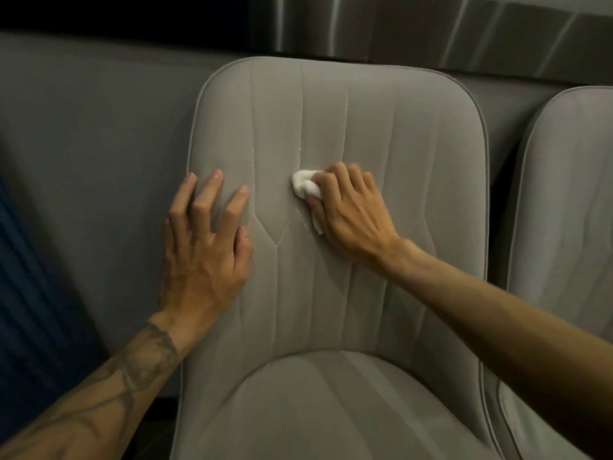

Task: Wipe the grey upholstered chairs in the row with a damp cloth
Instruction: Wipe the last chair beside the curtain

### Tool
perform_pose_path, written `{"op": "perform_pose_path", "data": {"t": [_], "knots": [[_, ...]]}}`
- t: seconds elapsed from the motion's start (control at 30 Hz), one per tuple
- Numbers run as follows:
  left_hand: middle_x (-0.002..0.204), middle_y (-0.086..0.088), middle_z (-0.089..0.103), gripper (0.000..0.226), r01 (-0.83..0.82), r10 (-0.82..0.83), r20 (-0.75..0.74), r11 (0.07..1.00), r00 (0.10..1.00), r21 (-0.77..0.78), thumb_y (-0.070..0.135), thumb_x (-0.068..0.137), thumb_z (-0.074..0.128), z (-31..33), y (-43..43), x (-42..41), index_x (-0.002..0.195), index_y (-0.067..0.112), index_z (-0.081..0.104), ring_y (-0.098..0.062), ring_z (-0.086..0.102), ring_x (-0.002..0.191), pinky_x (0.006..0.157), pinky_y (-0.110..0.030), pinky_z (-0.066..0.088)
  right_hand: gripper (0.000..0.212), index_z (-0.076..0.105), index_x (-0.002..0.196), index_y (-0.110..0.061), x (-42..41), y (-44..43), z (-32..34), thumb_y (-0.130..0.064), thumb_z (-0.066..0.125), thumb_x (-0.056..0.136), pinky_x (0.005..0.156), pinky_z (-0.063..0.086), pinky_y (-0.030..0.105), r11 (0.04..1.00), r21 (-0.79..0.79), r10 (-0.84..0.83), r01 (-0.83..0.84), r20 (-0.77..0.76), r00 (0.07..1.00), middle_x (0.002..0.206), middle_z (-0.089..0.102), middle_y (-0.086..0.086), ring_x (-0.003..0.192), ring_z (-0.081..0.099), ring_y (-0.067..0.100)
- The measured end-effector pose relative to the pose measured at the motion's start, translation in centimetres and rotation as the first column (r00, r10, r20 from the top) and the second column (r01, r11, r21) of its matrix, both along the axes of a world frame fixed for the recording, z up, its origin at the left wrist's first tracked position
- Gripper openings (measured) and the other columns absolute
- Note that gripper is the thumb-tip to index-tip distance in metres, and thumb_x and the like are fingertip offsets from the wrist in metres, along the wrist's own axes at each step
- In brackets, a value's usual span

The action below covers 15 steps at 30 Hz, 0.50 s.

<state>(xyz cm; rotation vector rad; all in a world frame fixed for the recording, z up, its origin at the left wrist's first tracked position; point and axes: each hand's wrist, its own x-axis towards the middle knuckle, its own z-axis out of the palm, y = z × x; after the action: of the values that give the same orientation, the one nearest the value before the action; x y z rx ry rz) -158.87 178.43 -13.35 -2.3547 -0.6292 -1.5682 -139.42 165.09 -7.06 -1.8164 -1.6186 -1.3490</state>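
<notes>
Room is dim. Behind the chairs is a flat grey wall panel (99, 127), and above it a band of brushed metal (431, 28) with streaky reflections. Far left is a dark blue ribbed surface (23, 310); I can't tell what it is.

The grey upholstered chair with piped edge (381, 134) fills the centre, backrest facing me, seat at the bottom. A second grey upholstered chair (564, 194) sits just beside it on the right, cut off by the frame and partly behind my right forearm.

The small white crumpled cloth (305, 185) is mid-backrest, on the central seam. My right grip (351, 210) is clamped on it, fingers curled over, pressing it into the fabric. Most of the cloth is hidden under the hand; only a wad at the fingertips and a scrap below the thumb show. Can't tell whether it's damp.

My left grip (205, 240) is apart, fingers spread on the backrest's left side, holding nothing, near the cloth but not touching it.

The fabric is matte with a short nap. Vertical stitched seams kink into angled lines at mid-back. Corners are rounded. There are pale flecks along the seam above the cloth.
</notes>
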Motion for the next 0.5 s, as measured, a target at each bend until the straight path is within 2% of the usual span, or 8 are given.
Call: {"op": "perform_pose_path", "data": {"t": [0.1,0.17,0.23,0.3,0.4,0.5], "knots": [[0.162,-0.014,0.032,0.049,0.001,-0.001,0.000,1.000,1.000,-0.001,0.023,0.100,0.051,0.0,0.0,0.1,0.150,0.017,0.049,-0.040,0.026,0.151,0.116,-0.057,0.038,0.029,0.060,0.108,-0.008,1.1,1.8,4.6,-0.032,0.045,0.105,0.079,0.034,0.041,0.984,0.176,-0.016,0.020,-0.023,1.000,0.102,0.057,0.017,0.089,0.054,0.034],[0.162,-0.012,0.030,0.049,0.011,-0.011,0.004,1.000,1.000,-0.004,0.023,0.101,0.051,0.0,0.0,0.2,0.149,0.018,0.048,-0.040,0.025,0.152,0.116,-0.056,0.039,0.028,0.058,0.106,-0.010,0.8,3.5,7.4,-0.034,0.043,0.104,0.079,0.032,0.038,0.934,0.342,-0.059,0.106,-0.144,0.988,0.104,0.057,0.014,0.091,0.052,0.032],[0.162,-0.012,0.030,0.049,0.017,-0.017,0.009,1.000,1.000,0.002,0.022,0.101,0.050,-0.1,0.1,0.2,0.149,0.018,0.048,-0.040,0.025,0.152,0.118,-0.055,0.037,0.027,0.058,0.105,-0.010,-0.3,4.9,6.9,-0.033,0.044,0.104,0.079,0.036,0.038,0.899,0.416,-0.042,0.141,-0.239,0.970,0.104,0.057,0.013,0.090,0.053,0.031],[0.162,-0.012,0.031,0.048,0.023,-0.024,0.010,1.000,1.000,0.010,0.021,0.101,0.050,-0.3,0.1,0.3,0.149,0.018,0.049,-0.040,0.026,0.152,0.119,-0.054,0.037,0.026,0.060,0.105,-0.007,-2.0,4.8,3.6,-0.029,0.046,0.104,0.079,0.039,0.043,0.937,0.345,0.016,0.057,-0.203,0.979,0.101,0.057,0.015,0.088,0.053,0.033],[0.164,-0.011,0.030,0.048,0.037,-0.037,0.009,0.999,0.999,-0.006,0.019,0.100,0.049,-0.3,0.2,0.3,0.148,0.018,0.050,-0.039,0.024,0.153,0.117,-0.055,0.038,0.030,0.063,0.110,-0.007,-3.4,2.9,-1.9,-0.031,0.046,0.106,0.080,0.040,0.043,0.995,0.051,0.084,-0.081,-0.060,0.995,0.101,0.059,0.014,0.088,0.054,0.034],[0.164,-0.010,0.028,0.050,0.039,-0.039,0.005,0.999,0.999,-0.013,0.017,0.098,0.049,-0.4,0.0,0.3,0.148,0.018,0.050,-0.039,0.023,0.154,0.118,-0.054,0.038,0.030,0.064,0.107,-0.006,-1.8,1.8,-0.4,-0.031,0.047,0.105,0.076,0.036,0.041,0.993,-0.078,0.092,-0.086,0.079,0.993,0.100,0.060,0.015,0.084,0.055,0.034]]}}
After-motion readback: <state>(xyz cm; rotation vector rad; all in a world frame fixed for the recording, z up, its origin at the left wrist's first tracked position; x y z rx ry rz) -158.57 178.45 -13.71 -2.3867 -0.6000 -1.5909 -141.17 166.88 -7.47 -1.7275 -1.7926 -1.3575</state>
